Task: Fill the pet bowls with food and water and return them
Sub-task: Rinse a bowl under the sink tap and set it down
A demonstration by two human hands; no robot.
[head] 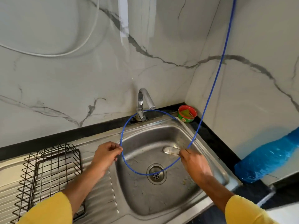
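A thin blue tube (215,78) hangs down from the upper right and curls into a loop over the steel sink (145,136). My left hand (105,156) pinches the loop at its left side, above the sink's left rim. My right hand (195,165) grips the tube on the right side, where the hanging part meets the loop. The bottom of the loop passes over the drain (156,174). A chrome tap (143,101) stands behind the basin, with no water running. No pet bowl shows in this view.
A black wire rack (51,168) sits on the ribbed drainboard at left. A small red and green tub (187,113) stands in the back right corner. A blue plastic-wrapped bundle (267,159) lies on the dark counter at right. A metal piece (171,150) rests inside the basin.
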